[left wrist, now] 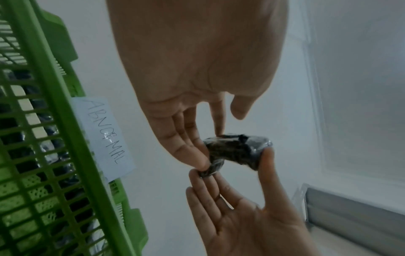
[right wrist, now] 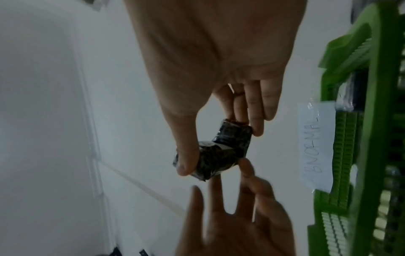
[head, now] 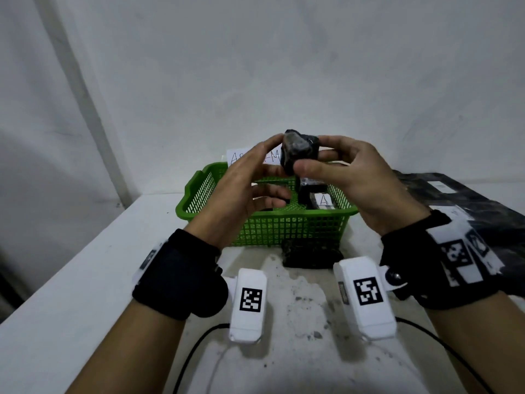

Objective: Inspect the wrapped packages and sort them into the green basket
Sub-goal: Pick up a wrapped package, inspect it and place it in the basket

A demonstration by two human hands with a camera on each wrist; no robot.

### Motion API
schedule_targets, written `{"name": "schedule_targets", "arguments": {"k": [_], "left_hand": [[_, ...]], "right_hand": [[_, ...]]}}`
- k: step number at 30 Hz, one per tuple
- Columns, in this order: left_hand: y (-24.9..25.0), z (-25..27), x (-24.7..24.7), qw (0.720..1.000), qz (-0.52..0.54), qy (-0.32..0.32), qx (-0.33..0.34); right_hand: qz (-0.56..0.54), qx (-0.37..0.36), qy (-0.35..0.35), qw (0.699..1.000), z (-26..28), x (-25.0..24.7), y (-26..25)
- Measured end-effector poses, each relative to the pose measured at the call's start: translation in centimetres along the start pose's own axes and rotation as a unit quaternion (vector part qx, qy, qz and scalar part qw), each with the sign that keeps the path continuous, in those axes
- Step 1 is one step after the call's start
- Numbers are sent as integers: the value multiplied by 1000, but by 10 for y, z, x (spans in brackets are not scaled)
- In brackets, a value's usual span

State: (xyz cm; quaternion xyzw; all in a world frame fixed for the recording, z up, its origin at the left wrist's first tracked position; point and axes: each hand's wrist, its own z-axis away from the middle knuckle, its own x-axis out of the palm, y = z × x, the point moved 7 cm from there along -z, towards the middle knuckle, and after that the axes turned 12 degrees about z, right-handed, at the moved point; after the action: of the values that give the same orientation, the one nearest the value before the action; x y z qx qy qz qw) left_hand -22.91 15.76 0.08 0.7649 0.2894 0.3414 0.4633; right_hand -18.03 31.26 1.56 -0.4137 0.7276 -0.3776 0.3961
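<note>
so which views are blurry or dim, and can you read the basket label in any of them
Head view: dim, the held package soft. Left wrist view: sharpest, the label on the green basket reads roughly ABNORMAL. Right wrist view: left hand motion-blurred, label cut off.

Glossy black film wraps the package (head: 299, 150); green plastic lattice basket (head: 284, 226); paper label (left wrist: 105, 136).

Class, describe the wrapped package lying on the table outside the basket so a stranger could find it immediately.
Start at the green basket on the white table. Directly against its near wall lies a dark wrapped package. Unlike the others, it is neither inside the basket nor held up in the hands.
</note>
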Motion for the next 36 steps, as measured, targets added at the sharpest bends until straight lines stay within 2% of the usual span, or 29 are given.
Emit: {"name": "schedule_targets", "arguments": {"k": [3, 5, 7, 9, 12, 15, 18, 23, 27, 29, 32, 34, 36], "left_hand": [[1, 0, 0, 1000, 16, -3, -8], [2, 0, -2, 999, 30, -7, -9], [1, 0, -3, 999, 42, -9, -10], [2, -1, -3, 999, 41, -5, -2], [-2, 0, -2, 1000, 4, -12, -1], [-4, 3, 3, 997, -65, -40, -7], [-3, 6, 7, 993, -105, -51, -2], [-5, 4, 7, 995, -91, -31, 21], [-3, 3, 1, 991, -118, -15, 63], [1, 3, -1, 988, -130, -12, 87], [3, 4, 0, 982, -147, -26, 116], [5, 4, 3, 977, -163, -32, 135], [6, 4, 3, 973, -173, -32, 150]], "right_hand": [[82, -31, 6, 996, -1, 3, -1], [138, -62, -15, 988, -1, 5, -2], [170, -59, -50, 982, 1, 5, -3], [133, -20, -67, 989, 1, 2, 1], [58, 37, -37, 997, -1, -7, 4], [88, 4, -33, 996, -1, -6, -2], [57, -27, 2, 998, -1, -8, -7], [45, -67, 34, 996, 1, -9, -12], [75, -62, -10, 995, 3, 0, -15], [46, 3, -78, 996, 2, 8, -6], [-17, 115, -178, 977, 6, 17, 11], [-44, 126, -213, 968, 9, 20, 13], [-74, 110, -214, 968, 8, 20, 11]]}}
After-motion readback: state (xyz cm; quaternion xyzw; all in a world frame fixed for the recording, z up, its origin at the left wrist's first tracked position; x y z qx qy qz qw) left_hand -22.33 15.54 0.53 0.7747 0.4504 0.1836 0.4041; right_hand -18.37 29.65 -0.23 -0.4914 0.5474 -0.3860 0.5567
